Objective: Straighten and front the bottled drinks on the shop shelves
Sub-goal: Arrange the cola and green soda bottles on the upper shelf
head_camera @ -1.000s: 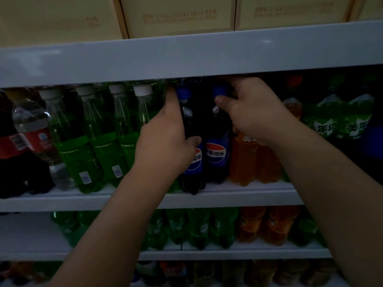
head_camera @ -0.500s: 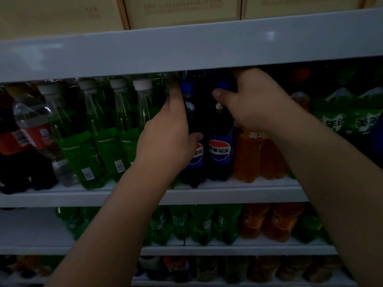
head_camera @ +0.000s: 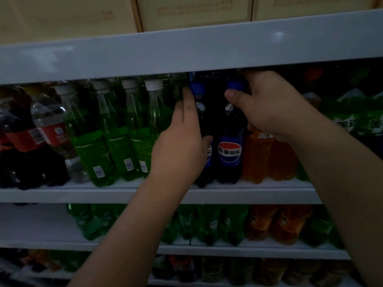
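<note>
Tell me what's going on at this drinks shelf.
A person is tidying two cola bottles. The left hand grips the left cola bottle around its body, and the right hand holds the right cola bottle by the neck, its logo facing out. Both bottles stand on the shelf, between the green bottles and the orange bottles.
</note>
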A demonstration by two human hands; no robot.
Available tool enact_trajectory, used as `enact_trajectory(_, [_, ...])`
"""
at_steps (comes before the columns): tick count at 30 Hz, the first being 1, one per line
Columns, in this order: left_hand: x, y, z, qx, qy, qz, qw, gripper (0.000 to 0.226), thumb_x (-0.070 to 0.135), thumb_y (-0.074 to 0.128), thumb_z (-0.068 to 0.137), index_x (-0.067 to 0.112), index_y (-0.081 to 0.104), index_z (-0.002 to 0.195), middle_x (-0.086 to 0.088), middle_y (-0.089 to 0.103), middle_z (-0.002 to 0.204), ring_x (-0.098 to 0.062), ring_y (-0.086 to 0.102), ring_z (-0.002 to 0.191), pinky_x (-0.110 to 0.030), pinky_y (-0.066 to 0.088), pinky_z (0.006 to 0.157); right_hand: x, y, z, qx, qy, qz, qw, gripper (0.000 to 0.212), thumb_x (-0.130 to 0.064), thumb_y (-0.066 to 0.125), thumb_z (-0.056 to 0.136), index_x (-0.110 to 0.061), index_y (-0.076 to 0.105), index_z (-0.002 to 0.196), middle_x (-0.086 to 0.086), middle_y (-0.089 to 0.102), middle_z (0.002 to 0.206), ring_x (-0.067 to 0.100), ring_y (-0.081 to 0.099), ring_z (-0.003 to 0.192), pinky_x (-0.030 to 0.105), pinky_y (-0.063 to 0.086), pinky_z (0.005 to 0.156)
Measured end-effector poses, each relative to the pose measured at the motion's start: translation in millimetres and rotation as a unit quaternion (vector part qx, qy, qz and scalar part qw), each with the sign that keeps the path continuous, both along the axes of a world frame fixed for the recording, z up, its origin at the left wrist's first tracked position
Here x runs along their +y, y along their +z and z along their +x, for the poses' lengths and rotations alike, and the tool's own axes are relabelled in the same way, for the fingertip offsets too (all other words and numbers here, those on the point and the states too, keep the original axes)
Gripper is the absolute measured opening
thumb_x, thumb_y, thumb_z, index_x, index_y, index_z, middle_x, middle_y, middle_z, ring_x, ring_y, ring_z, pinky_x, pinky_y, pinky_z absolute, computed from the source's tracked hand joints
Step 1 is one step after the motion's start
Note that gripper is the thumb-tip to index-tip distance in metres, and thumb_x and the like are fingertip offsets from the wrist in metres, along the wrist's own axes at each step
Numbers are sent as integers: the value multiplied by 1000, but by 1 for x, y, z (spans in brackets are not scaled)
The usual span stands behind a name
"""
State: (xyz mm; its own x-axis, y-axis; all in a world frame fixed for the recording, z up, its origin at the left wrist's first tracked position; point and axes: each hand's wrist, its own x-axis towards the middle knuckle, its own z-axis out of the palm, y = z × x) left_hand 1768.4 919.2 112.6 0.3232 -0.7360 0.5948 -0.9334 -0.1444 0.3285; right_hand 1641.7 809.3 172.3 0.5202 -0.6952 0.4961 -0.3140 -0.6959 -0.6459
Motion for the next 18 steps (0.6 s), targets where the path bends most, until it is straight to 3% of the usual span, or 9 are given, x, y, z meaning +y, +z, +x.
enact_trajectory(3, [2, -16, -6, -5, 25, 9, 1000, 106, 39, 65, 85, 29, -20, 147, -2, 3, 160, -29, 63, 98, -32, 48, 62, 1, 0, 2, 15, -19, -7, 1000, 31, -36, 54, 93, -25, 52, 122, -1, 61, 82, 10, 55, 36, 16, 38, 33])
enact_trajectory(6, [8, -30, -9, -16, 19, -20, 999, 102, 36, 64, 87, 30, -17, 148, 1, -4, 160, -25, 63, 97, -29, 49, 56, 4, -3, 3, 23, -42, -42, 998, 21, -40, 53, 93, -23, 54, 106, -3, 59, 71, 8, 57, 38, 13, 37, 35])
enact_trajectory(9, [19, -45, -6, -17, -25, -57, 998, 92, 30, 64, 87, 26, -2, 152, 5, -4, 161, -18, 62, 98, -33, 56, 59, 13, -14, 3, 15, -115, -105, 988, 28, -44, 54, 91, -21, 57, 105, -7, 55, 82, 10, 54, 61, 23, 38, 55])
enact_trajectory(13, [32, -72, 3, -30, -71, -94, 993, 68, 30, 57, 89, 21, 27, 149, 7, 14, 159, -9, 51, 117, -30, 58, 75, 48, -39, 8, -50, -186, -244, 950, 39, -33, 53, 93, -8, 54, 123, 10, 60, 111, 24, 56, 99, 28, 42, 78])
enact_trajectory(15, [32, -82, 9, 19, -124, -118, 985, 53, 26, 58, 89, 18, 45, 140, 4, 32, 153, -10, 51, 121, -34, 56, 80, 70, -45, 21, -100, -140, -276, 946, 46, -33, 56, 91, -5, 53, 127, 12, 59, 121, 19, 53, 109, 18, 36, 87])
enact_trajectory(18, [30, -86, 17, 54, -194, -171, 964, 20, 15, 60, 86, 10, 63, 106, -1, 61, 114, -14, 61, 89, -33, 51, 61, 89, -32, 55, -61, -48, -165, 983, 73, -64, 54, 81, -17, 45, 135, -2, 54, 129, 7, 48, 114, 24, 40, 92])
